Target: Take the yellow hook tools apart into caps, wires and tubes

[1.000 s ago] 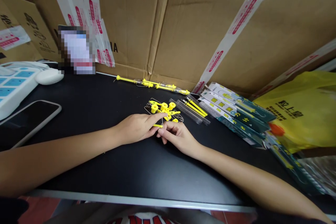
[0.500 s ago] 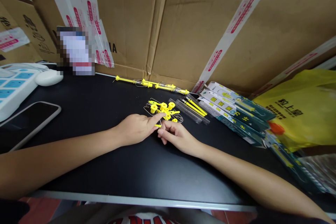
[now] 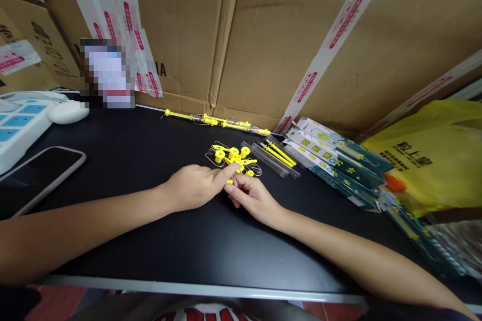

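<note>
My left hand (image 3: 198, 185) is closed, thumb and fingers pinching a small yellow plastic part (image 3: 229, 181) whose end shows at the fingertips. Against it, the fingers of my right hand (image 3: 256, 196) are curled and pinched at the same part; a thin metal piece there is too small to make out. Just beyond both hands lies a pile of yellow plastic pieces (image 3: 219, 156), mixed with metal wire hooks and springs (image 3: 258, 168). Right of the pile are clear plastic tubes (image 3: 269, 159) and yellow rods (image 3: 280, 154).
Assembled yellow spring scales (image 3: 226, 123) lie along the cardboard box (image 3: 301, 35) behind. At right are printed boxes (image 3: 335, 160) and a yellow bag (image 3: 425, 155). A phone (image 3: 41, 175), a power strip (image 3: 26, 120) and a white mouse-shaped object (image 3: 69, 111) sit at left.
My two hands have drawn slightly closer at the fingertips, and my left thumb has shifted down over the yellow part. The pile and other things stay put.
</note>
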A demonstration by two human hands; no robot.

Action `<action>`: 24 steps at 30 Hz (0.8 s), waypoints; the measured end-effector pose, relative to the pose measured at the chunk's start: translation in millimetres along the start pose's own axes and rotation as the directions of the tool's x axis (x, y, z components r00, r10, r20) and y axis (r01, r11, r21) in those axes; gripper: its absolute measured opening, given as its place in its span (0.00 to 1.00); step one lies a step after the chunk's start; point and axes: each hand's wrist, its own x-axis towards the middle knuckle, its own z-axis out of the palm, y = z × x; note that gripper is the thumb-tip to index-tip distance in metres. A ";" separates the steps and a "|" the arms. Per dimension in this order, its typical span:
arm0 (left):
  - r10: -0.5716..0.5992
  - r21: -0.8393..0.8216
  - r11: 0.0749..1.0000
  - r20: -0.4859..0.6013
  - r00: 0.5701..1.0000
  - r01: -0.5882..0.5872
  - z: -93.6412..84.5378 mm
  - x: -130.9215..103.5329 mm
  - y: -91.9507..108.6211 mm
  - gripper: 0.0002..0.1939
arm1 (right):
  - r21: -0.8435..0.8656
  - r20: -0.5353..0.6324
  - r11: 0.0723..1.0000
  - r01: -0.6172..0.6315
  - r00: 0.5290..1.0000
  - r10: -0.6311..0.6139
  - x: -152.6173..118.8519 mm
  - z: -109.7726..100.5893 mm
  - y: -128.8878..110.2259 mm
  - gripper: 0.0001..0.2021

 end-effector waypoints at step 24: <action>-0.033 0.217 0.976 0.058 0.998 0.020 -18.9 0.9 3.8 0.27 | -0.071 -0.035 0.994 0.083 0.996 -0.085 -3.4 -3.6 -14.2 0.17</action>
